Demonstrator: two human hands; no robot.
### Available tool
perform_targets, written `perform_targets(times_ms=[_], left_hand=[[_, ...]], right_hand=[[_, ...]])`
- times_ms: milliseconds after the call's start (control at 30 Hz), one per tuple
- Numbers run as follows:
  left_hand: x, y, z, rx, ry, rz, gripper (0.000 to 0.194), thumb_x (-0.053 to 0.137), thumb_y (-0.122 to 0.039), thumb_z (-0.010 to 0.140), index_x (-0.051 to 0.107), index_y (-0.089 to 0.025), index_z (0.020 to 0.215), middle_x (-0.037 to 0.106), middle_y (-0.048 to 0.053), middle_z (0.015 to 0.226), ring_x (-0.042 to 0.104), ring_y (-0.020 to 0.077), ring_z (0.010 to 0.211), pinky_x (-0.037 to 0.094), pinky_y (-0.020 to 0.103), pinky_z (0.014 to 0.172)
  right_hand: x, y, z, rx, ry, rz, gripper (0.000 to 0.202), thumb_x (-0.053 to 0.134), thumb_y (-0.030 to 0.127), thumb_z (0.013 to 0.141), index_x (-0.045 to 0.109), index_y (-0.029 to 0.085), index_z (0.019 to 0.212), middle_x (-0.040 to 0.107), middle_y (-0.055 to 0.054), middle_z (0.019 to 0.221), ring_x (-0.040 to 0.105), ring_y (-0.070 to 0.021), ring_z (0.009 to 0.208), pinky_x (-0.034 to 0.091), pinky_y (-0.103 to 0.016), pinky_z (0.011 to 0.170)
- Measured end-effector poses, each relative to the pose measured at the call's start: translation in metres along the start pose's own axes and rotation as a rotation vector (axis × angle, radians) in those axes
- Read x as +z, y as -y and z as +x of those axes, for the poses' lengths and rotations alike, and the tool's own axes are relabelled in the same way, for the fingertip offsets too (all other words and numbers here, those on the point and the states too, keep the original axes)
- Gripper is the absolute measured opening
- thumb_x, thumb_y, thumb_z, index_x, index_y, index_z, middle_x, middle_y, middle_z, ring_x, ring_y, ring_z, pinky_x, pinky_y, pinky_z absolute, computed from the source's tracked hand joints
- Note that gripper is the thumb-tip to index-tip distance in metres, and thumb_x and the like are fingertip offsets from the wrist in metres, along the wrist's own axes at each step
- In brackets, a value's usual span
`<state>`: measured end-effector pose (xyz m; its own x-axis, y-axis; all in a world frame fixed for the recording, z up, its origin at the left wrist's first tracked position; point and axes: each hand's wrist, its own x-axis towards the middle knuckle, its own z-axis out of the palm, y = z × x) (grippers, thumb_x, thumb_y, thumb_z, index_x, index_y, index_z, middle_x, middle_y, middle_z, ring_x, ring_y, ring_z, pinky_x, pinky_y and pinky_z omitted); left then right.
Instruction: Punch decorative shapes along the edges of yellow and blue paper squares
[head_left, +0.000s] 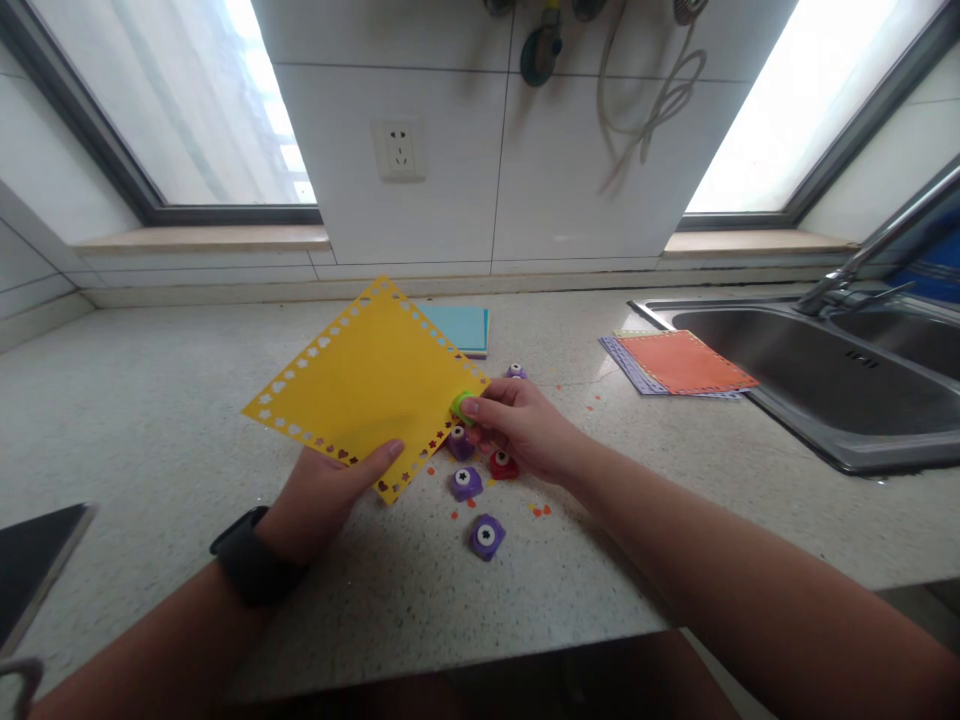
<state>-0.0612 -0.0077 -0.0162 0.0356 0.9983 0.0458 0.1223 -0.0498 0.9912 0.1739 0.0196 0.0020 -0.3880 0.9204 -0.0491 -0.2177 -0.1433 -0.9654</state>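
I've got the left hand pinching a square yellow paper sheet with cutout edges, thumb on top, held up over the speckled stone bench. On my remote feed the right hand is gripping a small lime-green plastic punch at the sheet's right corner. Purple plastic punches, a red plastic one and orange paper bits lie nearby. Orange paper square's well apart, by the steel sink.

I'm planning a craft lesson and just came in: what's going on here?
The left hand holds a yellow sheet edged with punched shapes. The right hand grips a green punch at the sheet's edge. Purple punches and a red punch lie on the counter; an orange sheet lies by the sink.
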Motion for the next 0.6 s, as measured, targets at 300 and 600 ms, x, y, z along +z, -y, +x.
perform_targets(times_ms=[300, 600], left_hand=[[0.0027, -0.0034, -0.0005, -0.01, -0.005, -0.012, 0.037, 0.077, -0.024, 0.08, 0.071, -0.023, 0.116, 0.074, 0.006, 0.129, 0.069, 0.028, 0.12, 0.057, 0.038, 0.104], [0.004, -0.0073, -0.0017, -0.003, -0.018, 0.022, 0.038, 0.075, -0.024, 0.079, 0.071, -0.023, 0.117, 0.074, 0.007, 0.129, 0.07, 0.0291, 0.119, 0.058, 0.042, 0.102]], right_hand=[[-0.0004, -0.0006, 0.0003, -0.012, 0.021, -0.024, 0.026, 0.08, 0.038, 0.08, 0.071, 0.014, 0.083, 0.066, -0.002, 0.065, 0.056, -0.0072, 0.051, 0.04, -0.017, 0.044], [-0.0015, -0.0006, -0.0004, -0.004, 0.025, -0.094, 0.027, 0.077, 0.04, 0.082, 0.07, 0.015, 0.086, 0.067, -0.003, 0.069, 0.055, -0.008, 0.052, 0.038, -0.019, 0.045]])
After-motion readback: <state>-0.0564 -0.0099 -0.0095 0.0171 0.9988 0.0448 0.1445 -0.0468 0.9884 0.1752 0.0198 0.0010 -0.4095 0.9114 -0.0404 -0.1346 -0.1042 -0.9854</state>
